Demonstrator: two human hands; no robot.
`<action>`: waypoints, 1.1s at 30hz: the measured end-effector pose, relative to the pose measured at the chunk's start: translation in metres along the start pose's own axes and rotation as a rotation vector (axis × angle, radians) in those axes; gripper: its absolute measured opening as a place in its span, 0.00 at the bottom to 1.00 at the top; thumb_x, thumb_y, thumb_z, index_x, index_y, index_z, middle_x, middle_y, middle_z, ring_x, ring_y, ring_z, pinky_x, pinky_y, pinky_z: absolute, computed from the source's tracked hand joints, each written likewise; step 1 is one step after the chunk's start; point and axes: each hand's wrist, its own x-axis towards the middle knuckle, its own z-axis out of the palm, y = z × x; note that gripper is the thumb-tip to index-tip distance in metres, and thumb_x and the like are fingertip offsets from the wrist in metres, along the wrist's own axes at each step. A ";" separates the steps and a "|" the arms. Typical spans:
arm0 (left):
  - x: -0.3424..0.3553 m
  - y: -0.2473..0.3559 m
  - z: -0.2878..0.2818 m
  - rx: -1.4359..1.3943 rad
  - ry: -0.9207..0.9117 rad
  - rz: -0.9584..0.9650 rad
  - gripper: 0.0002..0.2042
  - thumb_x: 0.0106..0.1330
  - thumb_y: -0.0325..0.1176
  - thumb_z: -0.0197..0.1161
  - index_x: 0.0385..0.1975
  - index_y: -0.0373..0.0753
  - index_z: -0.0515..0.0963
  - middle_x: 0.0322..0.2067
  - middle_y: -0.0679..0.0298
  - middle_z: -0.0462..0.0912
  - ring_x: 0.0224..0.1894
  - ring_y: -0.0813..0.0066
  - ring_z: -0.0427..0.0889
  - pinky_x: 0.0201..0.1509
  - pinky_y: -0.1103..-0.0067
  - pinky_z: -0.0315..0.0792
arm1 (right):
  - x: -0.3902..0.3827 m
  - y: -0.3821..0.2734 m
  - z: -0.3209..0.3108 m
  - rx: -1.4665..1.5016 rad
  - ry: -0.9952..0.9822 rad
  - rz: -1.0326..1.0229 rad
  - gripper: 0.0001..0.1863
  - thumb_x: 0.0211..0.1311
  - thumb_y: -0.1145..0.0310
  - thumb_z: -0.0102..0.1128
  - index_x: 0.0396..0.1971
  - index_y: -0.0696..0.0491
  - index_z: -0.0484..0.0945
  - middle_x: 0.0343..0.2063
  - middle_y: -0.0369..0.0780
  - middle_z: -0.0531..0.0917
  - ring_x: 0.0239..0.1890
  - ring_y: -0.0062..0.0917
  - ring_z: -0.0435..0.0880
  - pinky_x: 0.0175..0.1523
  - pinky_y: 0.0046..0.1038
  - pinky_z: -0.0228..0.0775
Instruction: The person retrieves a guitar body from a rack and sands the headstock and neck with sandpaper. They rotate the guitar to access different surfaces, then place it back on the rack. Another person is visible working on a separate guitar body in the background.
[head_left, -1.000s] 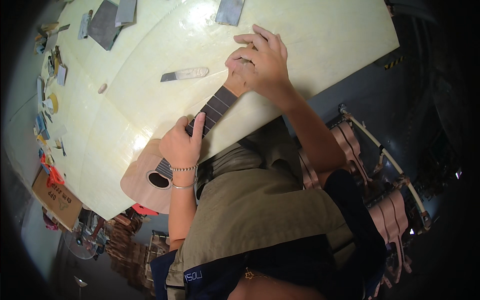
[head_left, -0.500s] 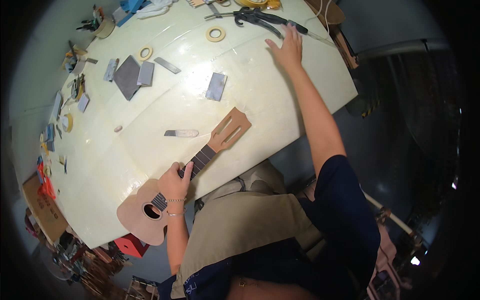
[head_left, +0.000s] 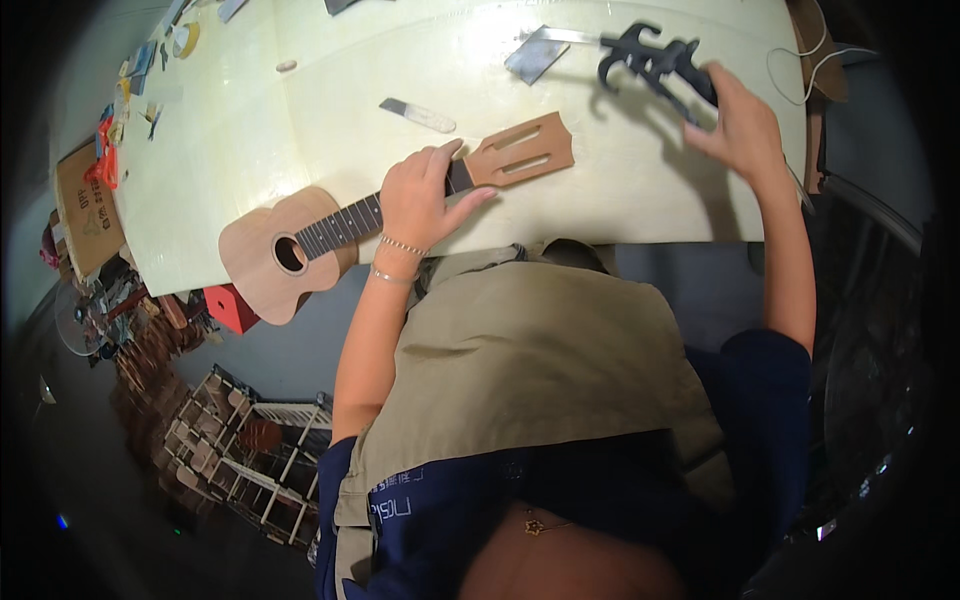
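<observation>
A small unfinished wooden ukulele with a dark fretboard and a slotted headstock lies slanted along the table's near edge. My left hand is closed over the upper neck just below the headstock, thumb on the near side. My right hand holds a black air blow gun by its handle above the right part of the table. The thin nozzle points left, across a grey sanding pad. A short knife with a pale wrapped handle rests beyond the neck.
Along the pale table, a small oval piece and a tape roll lie toward the far left. A white cord loops at the right edge. Left of the table are a cardboard box, a red box and a rack.
My right hand, reaching with fingers spread before, has taken the blow gun and lifted it nearer. My left hand has moved up the neck toward the headstock. The view has turned.
</observation>
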 end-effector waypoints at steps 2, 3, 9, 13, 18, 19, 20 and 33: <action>0.005 0.001 0.010 0.039 -0.009 0.030 0.27 0.45 0.55 0.68 0.36 0.38 0.77 0.22 0.61 0.77 0.25 0.65 0.77 0.28 0.75 0.70 | -0.027 -0.022 -0.004 -0.035 -0.077 -0.099 0.29 0.34 0.63 0.68 0.40 0.50 0.67 0.28 0.42 0.74 0.31 0.41 0.76 0.32 0.37 0.68; 0.007 0.003 0.010 0.050 -0.032 -0.010 0.27 0.44 0.56 0.68 0.35 0.39 0.78 0.20 0.62 0.78 0.23 0.65 0.77 0.26 0.76 0.70 | -0.037 -0.031 -0.006 -0.044 -0.117 -0.131 0.29 0.32 0.64 0.69 0.40 0.50 0.67 0.27 0.41 0.73 0.29 0.40 0.75 0.31 0.37 0.67; 0.008 0.002 0.014 0.026 -0.046 -0.109 0.26 0.41 0.62 0.67 0.28 0.44 0.80 0.16 0.68 0.77 0.18 0.72 0.77 0.19 0.79 0.66 | -0.050 -0.048 -0.018 -0.171 -0.222 -0.065 0.30 0.31 0.70 0.70 0.39 0.52 0.68 0.26 0.40 0.71 0.27 0.36 0.75 0.30 0.34 0.66; 0.012 0.005 0.009 0.030 -0.099 -0.139 0.27 0.40 0.61 0.69 0.31 0.44 0.81 0.16 0.66 0.78 0.18 0.69 0.77 0.21 0.80 0.69 | -0.049 -0.046 -0.013 -0.194 -0.200 -0.116 0.30 0.32 0.68 0.71 0.40 0.51 0.67 0.25 0.39 0.71 0.26 0.33 0.76 0.29 0.33 0.67; 0.011 0.005 0.010 0.043 -0.117 -0.130 0.27 0.40 0.61 0.68 0.30 0.43 0.81 0.16 0.66 0.77 0.18 0.70 0.77 0.21 0.79 0.68 | -0.046 -0.040 -0.019 -0.190 -0.195 -0.069 0.29 0.33 0.70 0.70 0.41 0.50 0.67 0.25 0.40 0.72 0.26 0.35 0.76 0.29 0.35 0.68; 0.012 0.006 0.008 0.046 -0.131 -0.151 0.27 0.40 0.61 0.68 0.30 0.43 0.81 0.16 0.66 0.77 0.18 0.70 0.77 0.21 0.79 0.68 | -0.047 -0.041 -0.020 -0.189 -0.198 -0.096 0.29 0.33 0.70 0.70 0.41 0.50 0.67 0.25 0.40 0.72 0.26 0.35 0.76 0.29 0.35 0.68; 0.013 0.008 0.007 0.047 -0.145 -0.169 0.27 0.40 0.61 0.68 0.30 0.43 0.81 0.16 0.66 0.77 0.18 0.70 0.77 0.22 0.79 0.68 | -0.047 -0.041 -0.018 -0.173 -0.194 -0.123 0.28 0.32 0.71 0.70 0.40 0.50 0.68 0.25 0.40 0.72 0.25 0.35 0.76 0.29 0.35 0.67; 0.034 -0.019 -0.020 -0.259 -0.740 -0.398 0.21 0.52 0.53 0.65 0.30 0.39 0.79 0.14 0.67 0.76 0.18 0.76 0.77 0.23 0.81 0.69 | -0.035 0.045 0.015 0.061 -0.106 0.176 0.31 0.37 0.67 0.66 0.47 0.52 0.67 0.37 0.45 0.75 0.40 0.40 0.76 0.43 0.35 0.69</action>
